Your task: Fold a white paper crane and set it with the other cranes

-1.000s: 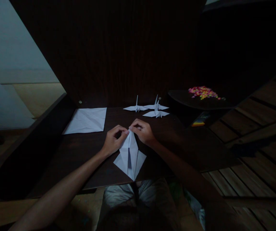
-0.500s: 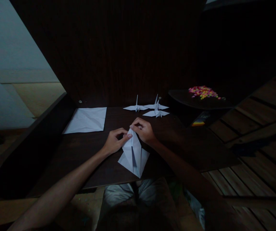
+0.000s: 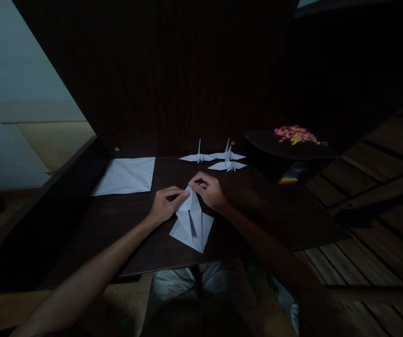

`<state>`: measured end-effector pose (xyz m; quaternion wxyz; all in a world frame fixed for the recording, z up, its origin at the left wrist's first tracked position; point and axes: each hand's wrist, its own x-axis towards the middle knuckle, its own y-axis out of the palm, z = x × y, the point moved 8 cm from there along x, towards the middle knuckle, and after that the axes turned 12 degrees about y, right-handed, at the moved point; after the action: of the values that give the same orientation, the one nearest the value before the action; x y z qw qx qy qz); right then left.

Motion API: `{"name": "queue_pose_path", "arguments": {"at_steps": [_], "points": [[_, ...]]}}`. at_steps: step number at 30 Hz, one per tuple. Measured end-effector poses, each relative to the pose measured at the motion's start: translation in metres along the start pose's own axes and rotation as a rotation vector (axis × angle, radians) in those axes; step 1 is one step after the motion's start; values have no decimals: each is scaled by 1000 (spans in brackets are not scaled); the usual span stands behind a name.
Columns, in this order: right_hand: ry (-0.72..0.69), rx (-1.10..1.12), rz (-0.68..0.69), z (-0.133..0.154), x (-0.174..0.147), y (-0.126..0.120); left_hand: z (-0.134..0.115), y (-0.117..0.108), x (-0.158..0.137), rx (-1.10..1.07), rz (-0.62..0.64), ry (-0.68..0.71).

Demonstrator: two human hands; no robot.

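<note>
A partly folded white sheet of origami paper (image 3: 194, 220) lies near the desk's front edge, its narrow tip pointing away from me and a dark slit down its middle. My left hand (image 3: 166, 203) pinches the upper left edge, thumb on top. At the tip, the thumb and fingers of my right hand (image 3: 210, 189) are closed on the paper. Beyond my hands stand three folded white paper cranes, one on the left (image 3: 198, 157), one at the back right (image 3: 228, 154) and one in front of it (image 3: 227, 165).
A creased white sheet (image 3: 127, 175) lies flat on the dark desk (image 3: 117, 229) at the left. Small colourful pieces (image 3: 296, 134) are heaped on a raised corner shelf (image 3: 267, 142) at the right. A dark side panel (image 3: 40, 215) bounds the left.
The folded paper has shifted slightly up and left, and the flap along its slit sits lower and narrower. Both hands keep their hold near the tip.
</note>
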<state>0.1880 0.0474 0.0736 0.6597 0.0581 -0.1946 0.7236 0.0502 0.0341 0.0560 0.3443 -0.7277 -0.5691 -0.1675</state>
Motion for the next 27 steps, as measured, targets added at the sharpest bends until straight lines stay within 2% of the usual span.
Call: {"name": "queue_pose_path", "arguments": {"at_steps": [19, 27], "points": [[14, 5, -24, 1, 0, -4, 4, 0, -1, 8, 14, -21], [-15, -41, -20, 5, -1, 0, 10, -12, -1, 133, -77, -4]]}}
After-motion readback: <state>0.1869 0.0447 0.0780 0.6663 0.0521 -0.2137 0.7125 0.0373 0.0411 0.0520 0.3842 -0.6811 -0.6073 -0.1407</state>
